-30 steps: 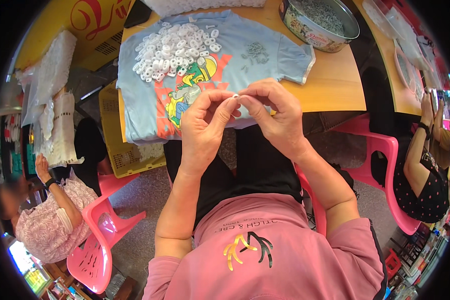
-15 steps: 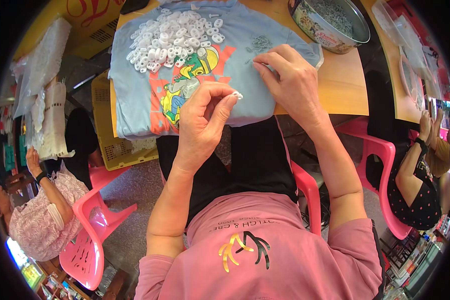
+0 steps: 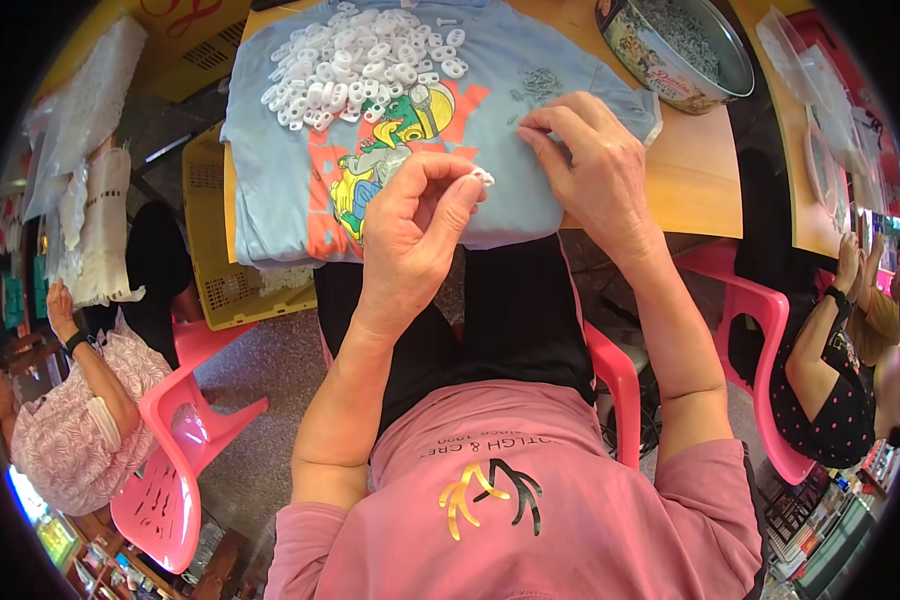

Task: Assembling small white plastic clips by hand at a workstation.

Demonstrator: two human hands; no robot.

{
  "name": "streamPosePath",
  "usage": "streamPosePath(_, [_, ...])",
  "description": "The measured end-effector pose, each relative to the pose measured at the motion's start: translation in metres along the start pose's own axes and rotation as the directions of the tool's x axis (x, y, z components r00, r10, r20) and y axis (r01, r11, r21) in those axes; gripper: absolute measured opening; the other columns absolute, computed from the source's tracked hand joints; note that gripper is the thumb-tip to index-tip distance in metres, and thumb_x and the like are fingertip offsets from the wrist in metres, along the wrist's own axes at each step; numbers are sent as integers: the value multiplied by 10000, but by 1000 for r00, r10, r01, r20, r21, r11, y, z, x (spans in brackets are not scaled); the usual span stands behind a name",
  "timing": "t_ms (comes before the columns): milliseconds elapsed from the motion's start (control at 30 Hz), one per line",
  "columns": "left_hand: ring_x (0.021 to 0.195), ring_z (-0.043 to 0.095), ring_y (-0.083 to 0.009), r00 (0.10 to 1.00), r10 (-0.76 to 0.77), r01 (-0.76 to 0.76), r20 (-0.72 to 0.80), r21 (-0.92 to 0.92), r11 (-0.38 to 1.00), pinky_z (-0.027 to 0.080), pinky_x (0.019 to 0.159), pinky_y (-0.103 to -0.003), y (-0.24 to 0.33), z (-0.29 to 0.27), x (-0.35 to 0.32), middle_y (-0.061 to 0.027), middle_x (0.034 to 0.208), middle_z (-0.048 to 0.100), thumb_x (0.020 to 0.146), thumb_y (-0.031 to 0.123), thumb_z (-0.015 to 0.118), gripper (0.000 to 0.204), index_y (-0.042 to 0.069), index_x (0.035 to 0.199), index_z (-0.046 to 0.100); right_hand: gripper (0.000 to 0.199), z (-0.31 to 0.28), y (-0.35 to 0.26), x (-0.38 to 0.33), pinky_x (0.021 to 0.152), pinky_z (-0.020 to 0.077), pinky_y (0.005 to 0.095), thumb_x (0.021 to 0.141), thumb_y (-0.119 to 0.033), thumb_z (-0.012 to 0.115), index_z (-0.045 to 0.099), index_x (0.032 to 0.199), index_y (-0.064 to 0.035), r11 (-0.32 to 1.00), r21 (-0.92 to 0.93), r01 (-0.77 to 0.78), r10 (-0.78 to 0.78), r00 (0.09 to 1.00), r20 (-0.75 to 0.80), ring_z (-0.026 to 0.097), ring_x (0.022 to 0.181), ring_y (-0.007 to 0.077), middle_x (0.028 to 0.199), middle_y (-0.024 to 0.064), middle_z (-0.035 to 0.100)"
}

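My left hand (image 3: pixel 425 225) pinches a small white plastic piece (image 3: pixel 483 177) between thumb and forefinger. My right hand (image 3: pixel 595 165) is a little to the right, above the cloth. Its thumb and forefinger are pressed together at the tips; anything between them is too small to make out. Beyond the right fingertips lies a little heap of thin grey metal bits (image 3: pixel 538 85). A large pile of white two-holed plastic pieces (image 3: pixel 340 70) covers the far left of the cloth. Underneath everything is a light blue printed shirt (image 3: pixel 270 215), spread over the table.
A round tin (image 3: pixel 660 75) full of grey metal bits stands at the far right of the wooden table (image 3: pixel 705 180). A yellow plastic crate (image 3: pixel 210 270) is below the table's left side. People sit on pink chairs (image 3: pixel 170 490) at left and right.
The view has shifted slightly. My left hand still holds the white piece up, and my right fingertips stay pinched near the metal heap, with little movement.
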State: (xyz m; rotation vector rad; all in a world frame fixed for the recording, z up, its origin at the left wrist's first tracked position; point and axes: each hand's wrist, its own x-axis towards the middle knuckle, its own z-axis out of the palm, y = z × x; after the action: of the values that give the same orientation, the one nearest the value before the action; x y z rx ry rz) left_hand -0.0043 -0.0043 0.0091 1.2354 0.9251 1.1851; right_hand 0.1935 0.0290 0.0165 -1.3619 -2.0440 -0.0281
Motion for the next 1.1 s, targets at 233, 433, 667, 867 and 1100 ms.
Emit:
streamPosePath(233, [824,615,-81,996,-89,86,-25,-88,992,512,759,-231,11,1,2,-33,914,639,975,97,588,117,2,1042,570,160,-14,-25,1,645,436,227,959,-160,626,627,952,0,770,508,-387,259,916,305,530,736,78,840,5,619])
streamPosePath(433, [816,619,-81,996,-91,91,-2,-87,992,514,754,-231,10,0,2,-37,908,640,975,108,592,119,1,1022,570,192,-8,-32,-3,632,420,221,1001,-189,566,608,991,-2,698,602,-389,203,913,355,493,716,68,834,-2,607])
streamPosePath(667, [795,610,-72,998,-64,64,6,-71,995,498,721,-221,6,-2,2,-24,864,643,970,105,596,107,3,993,572,196,-9,-36,-2,610,416,224,1002,-197,563,605,982,-6,680,600,-421,206,896,395,483,688,68,804,-6,595])
streamPosePath(867, [791,608,-73,998,-56,56,9,-70,996,497,720,-222,4,-2,2,-26,862,643,969,102,595,105,2,986,570,190,-9,-35,-1,607,416,228,995,-188,574,606,971,-2,701,585,-408,208,901,381,483,684,71,795,-3,595])
streamPosePath(1100, [799,617,-79,998,-54,55,12,-59,997,501,720,-225,5,-3,1,-26,874,639,968,96,594,101,1,987,566,200,-11,-35,1,605,413,239,985,-194,590,603,964,5,733,565,-379,189,911,366,482,681,80,782,10,599])
